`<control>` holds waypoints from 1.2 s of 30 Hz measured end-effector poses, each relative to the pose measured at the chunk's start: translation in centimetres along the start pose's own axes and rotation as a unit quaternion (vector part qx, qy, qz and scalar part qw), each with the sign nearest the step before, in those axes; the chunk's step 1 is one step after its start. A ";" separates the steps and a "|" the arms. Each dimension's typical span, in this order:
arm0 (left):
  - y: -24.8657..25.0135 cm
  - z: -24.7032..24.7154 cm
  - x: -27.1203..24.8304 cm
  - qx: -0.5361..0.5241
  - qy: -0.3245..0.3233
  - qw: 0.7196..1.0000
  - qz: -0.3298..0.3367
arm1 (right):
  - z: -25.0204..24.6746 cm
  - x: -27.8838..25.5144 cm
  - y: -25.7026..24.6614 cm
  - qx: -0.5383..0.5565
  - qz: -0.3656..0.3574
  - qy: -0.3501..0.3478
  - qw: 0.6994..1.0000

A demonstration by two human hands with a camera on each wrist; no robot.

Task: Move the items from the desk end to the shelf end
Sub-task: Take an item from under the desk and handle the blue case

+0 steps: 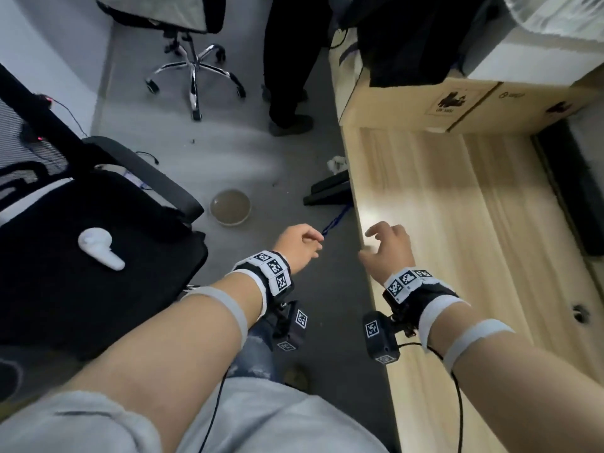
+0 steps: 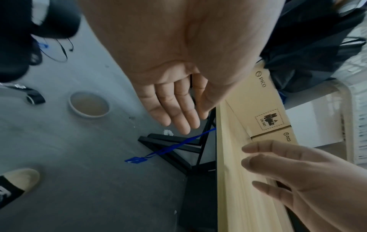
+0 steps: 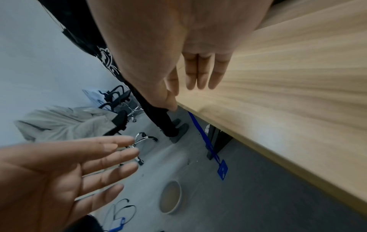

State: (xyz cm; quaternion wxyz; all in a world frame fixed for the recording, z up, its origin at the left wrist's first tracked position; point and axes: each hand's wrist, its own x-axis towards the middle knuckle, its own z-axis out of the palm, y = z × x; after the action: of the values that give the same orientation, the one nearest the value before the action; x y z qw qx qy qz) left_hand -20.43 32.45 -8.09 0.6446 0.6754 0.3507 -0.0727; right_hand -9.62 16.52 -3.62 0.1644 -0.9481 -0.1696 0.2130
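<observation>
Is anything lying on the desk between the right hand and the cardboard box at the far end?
Nothing visible: the desk is bare wood from the right hand to the cardboard box.

Black wrist bands [image 1: 268,273] with checkered marker tags, white forearm straps [image 1: 470,338], grey shorts [image 1: 261,420]

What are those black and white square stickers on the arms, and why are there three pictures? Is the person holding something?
No robot here, just a person. The checkered bands hold small cameras on each wrist. The big picture comes from a camera on the head; the other two look along each hand. The left hand hangs over the grey floor; the right hand hovers at the wooden desk's edge. Both are open and hold nothing. Cardboard boxes sit at the desk's far end. A bowl lies on the floor.
</observation>
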 end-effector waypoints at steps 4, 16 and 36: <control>0.2 -0.5 6.8 -0.017 -0.054 0.998 -0.021 | 1.5 5.7 -2.1 -0.087 0.005 0.037 0.995; 2.5 3.0 19.9 0.125 -0.187 0.973 0.046 | 5.5 14.0 -2.2 -0.193 -0.068 0.158 0.966; 0.4 -3.5 17.5 0.169 -0.167 0.969 0.066 | 5.3 12.9 -3.2 -0.253 -0.034 0.128 0.958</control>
State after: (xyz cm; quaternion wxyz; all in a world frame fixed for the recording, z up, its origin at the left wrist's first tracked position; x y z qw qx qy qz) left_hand -8.40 42.32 -16.85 0.5741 0.7743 0.1757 -0.2001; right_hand -1.88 25.65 -11.39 -0.0535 -0.9716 -0.2280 0.0345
